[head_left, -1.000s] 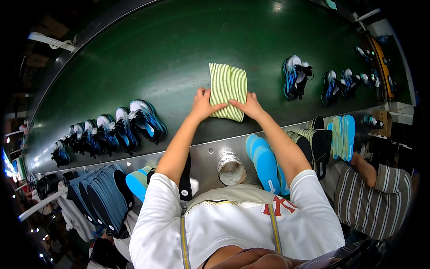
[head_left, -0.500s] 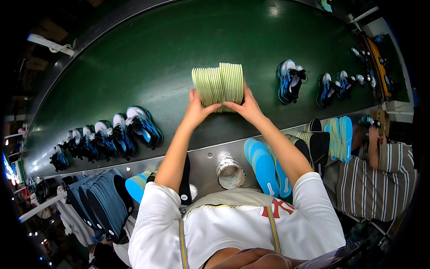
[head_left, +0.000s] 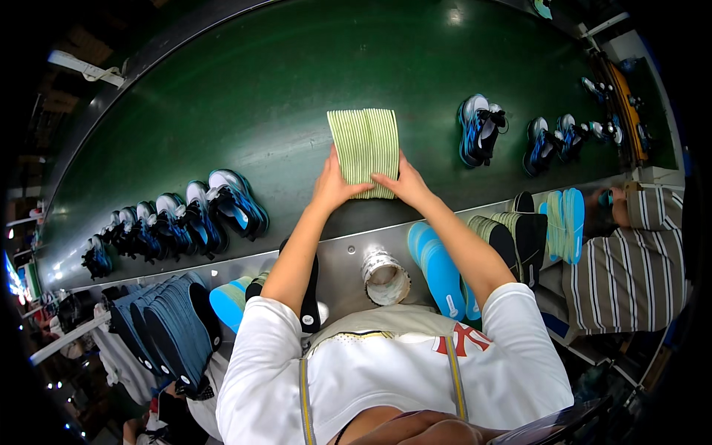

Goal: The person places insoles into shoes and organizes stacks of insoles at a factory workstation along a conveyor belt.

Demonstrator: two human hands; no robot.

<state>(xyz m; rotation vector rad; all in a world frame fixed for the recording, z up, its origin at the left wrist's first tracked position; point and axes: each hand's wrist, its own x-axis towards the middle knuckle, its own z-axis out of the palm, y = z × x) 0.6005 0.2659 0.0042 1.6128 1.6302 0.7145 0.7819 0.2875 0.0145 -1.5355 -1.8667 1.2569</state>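
And there it was, squarely in both hands: the left hand gripped one side of the pale-green striped stack of thin layers, the right hand the other, thumbs close together across its near face. The stack was over the dark green work surface, between blue-and-black sneakers with silver toes at left and a matching pair at right!

White short-sleeved shirt, apparently grey-and-yellow straps
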